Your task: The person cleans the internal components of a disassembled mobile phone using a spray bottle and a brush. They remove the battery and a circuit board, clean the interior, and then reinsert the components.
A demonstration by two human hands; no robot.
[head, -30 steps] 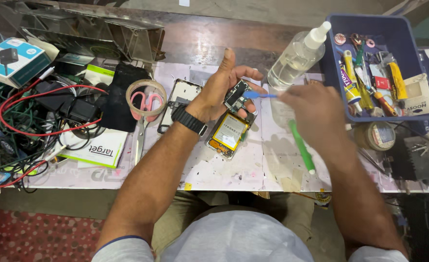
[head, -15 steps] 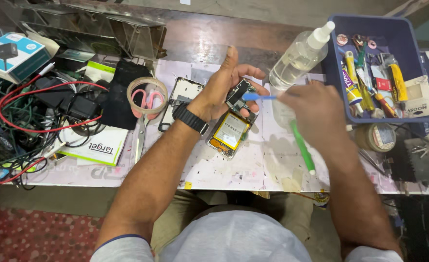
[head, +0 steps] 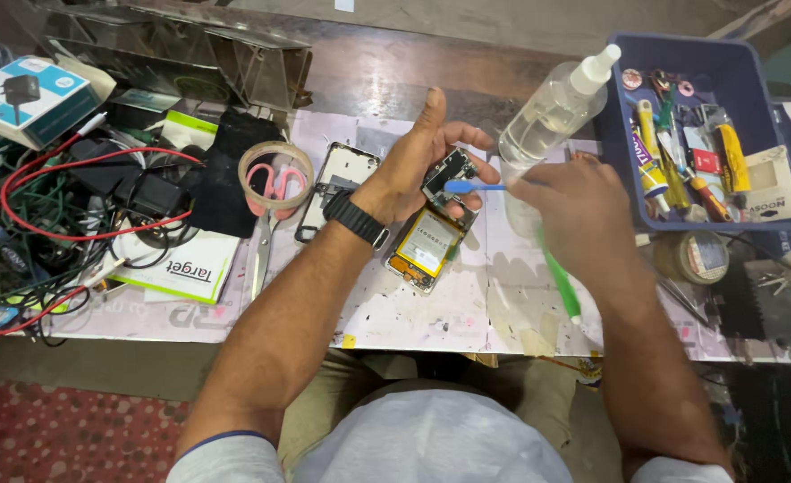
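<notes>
Left fingers gripping opened phone; right fingers pinching blue tool; spray bottle just beyond, scissors left.

Counts: 2 hands, left hand and right hand. 1 opened phone w/ yellow battery, 1 blue-tipped tool, 1 green tool. 1 clear squeeze bottle. 1 blue bin of small tools; exact no. inside can't tell. 1 pr scissors, pink handles. 2 tape rolls: 1 pale roll round the scissor handles, 1 roll by the bin. 1 separate phone frame. 1 blue-white box. Cables: tangled, can't count.
</notes>
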